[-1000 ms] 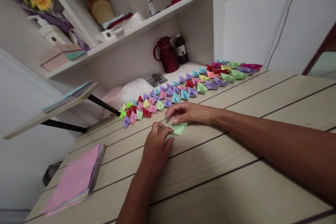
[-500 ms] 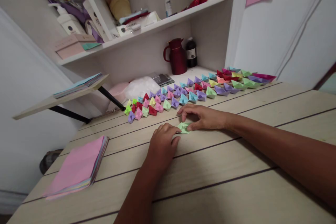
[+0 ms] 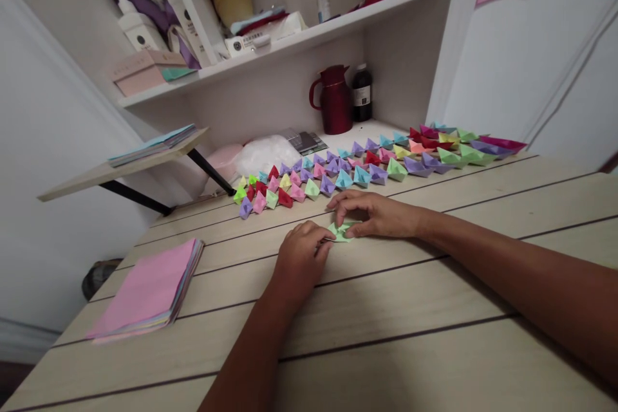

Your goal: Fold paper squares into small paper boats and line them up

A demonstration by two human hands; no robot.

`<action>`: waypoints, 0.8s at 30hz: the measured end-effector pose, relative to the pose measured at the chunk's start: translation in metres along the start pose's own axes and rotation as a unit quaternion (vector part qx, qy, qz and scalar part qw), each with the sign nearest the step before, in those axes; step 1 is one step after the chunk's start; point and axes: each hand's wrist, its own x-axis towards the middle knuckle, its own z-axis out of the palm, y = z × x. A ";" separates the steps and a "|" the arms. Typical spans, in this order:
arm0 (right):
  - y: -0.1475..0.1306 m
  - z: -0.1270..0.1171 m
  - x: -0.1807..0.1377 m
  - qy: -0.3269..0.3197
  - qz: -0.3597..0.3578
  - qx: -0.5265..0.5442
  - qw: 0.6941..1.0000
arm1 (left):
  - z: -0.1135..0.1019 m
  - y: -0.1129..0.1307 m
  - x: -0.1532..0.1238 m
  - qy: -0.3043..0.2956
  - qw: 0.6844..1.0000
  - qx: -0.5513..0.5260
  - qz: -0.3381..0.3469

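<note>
A small piece of folded light green paper lies on the plank table between my two hands. My left hand grips its left corner, thumb below and fingers curled over the edge. From the right, my right hand holds the other side, its thumb on the paper and its index finger bent down to it. Part of the paper is hidden under the fingertips. Just beyond my hands stand rows of small folded paper boats in purple, pink, blue, green, red and yellow.
A stack of coloured paper, pink on top, lies at the left. Behind it stands a small raised shelf with more paper. A dark red jug and a dark bottle stand at the back, below a wall shelf.
The view has shifted slightly, so the background sits a little further right. Both hands stay at the green paper, with only slight finger movement.
</note>
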 end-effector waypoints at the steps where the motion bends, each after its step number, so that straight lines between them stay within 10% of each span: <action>1: 0.001 0.001 0.001 -0.002 0.000 0.003 1.000 | 0.000 0.000 0.000 0.002 1.000 -0.004 -0.002; 24: 0.002 0.005 0.008 -0.005 0.021 0.061 0.998 | 0.005 0.000 0.002 0.005 0.998 -0.057 -0.027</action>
